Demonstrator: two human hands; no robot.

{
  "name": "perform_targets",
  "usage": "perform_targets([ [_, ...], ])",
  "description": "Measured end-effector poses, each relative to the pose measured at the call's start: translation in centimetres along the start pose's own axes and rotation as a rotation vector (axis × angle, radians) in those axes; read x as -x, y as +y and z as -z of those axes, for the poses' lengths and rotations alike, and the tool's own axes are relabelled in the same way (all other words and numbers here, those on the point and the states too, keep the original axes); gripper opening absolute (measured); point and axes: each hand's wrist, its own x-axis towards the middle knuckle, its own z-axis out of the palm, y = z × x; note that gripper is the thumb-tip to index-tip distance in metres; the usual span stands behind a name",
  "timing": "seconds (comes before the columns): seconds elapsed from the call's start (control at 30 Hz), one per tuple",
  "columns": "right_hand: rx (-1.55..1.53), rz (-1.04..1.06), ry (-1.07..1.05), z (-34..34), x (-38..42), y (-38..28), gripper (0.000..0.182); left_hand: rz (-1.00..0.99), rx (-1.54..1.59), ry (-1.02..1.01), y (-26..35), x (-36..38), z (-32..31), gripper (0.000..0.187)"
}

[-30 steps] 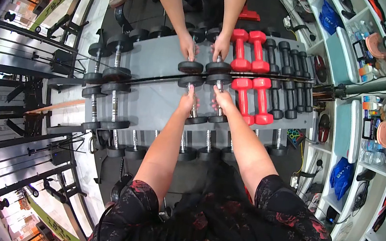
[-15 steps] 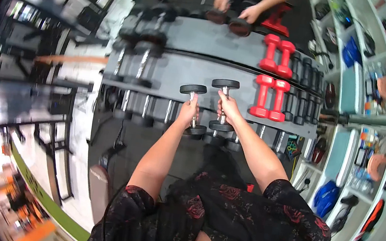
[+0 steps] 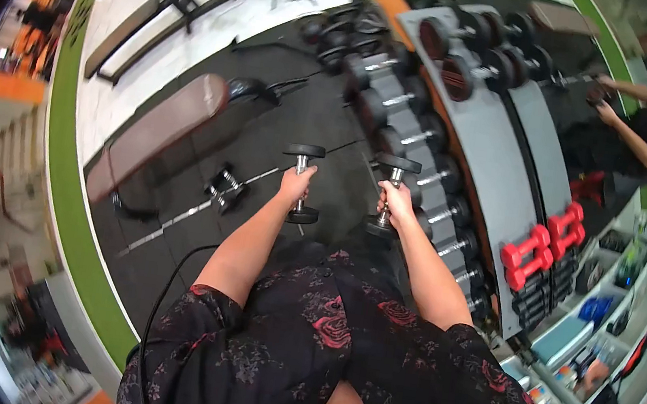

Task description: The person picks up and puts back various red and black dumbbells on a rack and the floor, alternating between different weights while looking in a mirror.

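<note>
My left hand (image 3: pixel 295 185) is closed around the chrome handle of a dumbbell (image 3: pixel 304 150) with black round ends. A matching dumbbell (image 3: pixel 399 164) is gripped in my right hand (image 3: pixel 397 201). Both are held out in front of my body at about the same level, a gap between them, each with one end pointing away from me and one toward me. To the right of my right hand runs a dumbbell rack (image 3: pixel 464 130) with a grey top. Several chrome-handled dumbbells (image 3: pixel 415 139) line its lower tier.
A brown padded bench (image 3: pixel 161 132) stands on the black floor at left, near a long metal bar (image 3: pixel 178 220). Red dumbbells (image 3: pixel 527 257) sit on the rack's near end, before a mirror. White shelves (image 3: pixel 567 336) with bottles and bags are at lower right.
My view and body have turned left, away from the rack, which now lies to my right. Both dumbbells have come along in my hands and are farther apart.
</note>
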Motion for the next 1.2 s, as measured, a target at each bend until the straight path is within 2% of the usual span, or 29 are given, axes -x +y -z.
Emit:
perform_targets([
  [0.1, 0.180, -0.019, -0.068, -8.1, 0.4, 2.9, 0.015, -0.003, 0.095, 0.142, -4.1, 0.2, 10.2, 0.031],
  [0.17, 0.261, -0.016, -0.114, -13.9, 0.8, 5.5, 0.015, 0.066, 0.277, 0.220, -6.4, 1.6, 17.0, 0.026],
  [0.3, 0.374, -0.110, -0.182, -25.4, 1.3, 10.8, 0.015, 0.116, 0.397, 0.401, -12.4, 4.4, 30.5, 0.025],
  [0.4, 0.410, -0.173, -0.281, -32.7, 1.1, 14.7, 0.014, 0.197, 0.354, 0.596, -17.5, 5.9, 39.8, 0.029],
  [0.5, 0.502, -0.212, -0.324, -38.7, 1.0, 17.6, 0.014, 0.280, 0.298, 0.772, -21.6, 7.4, 46.2, 0.031],
  [0.6, 0.584, -0.245, -0.350, -42.5, -0.3, 19.1, 0.013, 0.328, 0.361, 0.852, -24.6, 8.3, 49.2, 0.030],
  [0.77, 0.761, -0.255, -0.406, -48.6, -4.2, 21.4, 0.014, 0.375, 0.508, 0.943, -27.7, 7.0, 50.7, 0.029],
  [0.83, 0.813, -0.274, -0.422, -51.7, -6.2, 22.3, 0.014, 0.397, 0.534, 0.996, -28.0, 5.9, 51.0, 0.028],
  [0.87, 0.838, -0.279, -0.429, -53.5, -7.3, 22.9, 0.014, 0.456, 0.584, 0.983, -28.0, 5.3, 51.0, 0.020],
  [0.93, 0.886, -0.305, -0.448, -57.2, -9.9, 24.4, 0.014, 0.471, 0.639, 1.009, -27.9, 4.3, 51.6, 0.023],
  [1.07, 0.977, -0.301, -0.520, -63.9, -14.8, 29.4, 0.013, 0.512, 0.664, 1.047, -29.0, 0.1, 53.6, 0.022],
  [1.2, 0.963, -0.310, -0.590, -70.5, -19.6, 37.2, 0.013, 0.510, 0.711, 1.041, -34.6, -7.1, 56.1, 0.020],
])
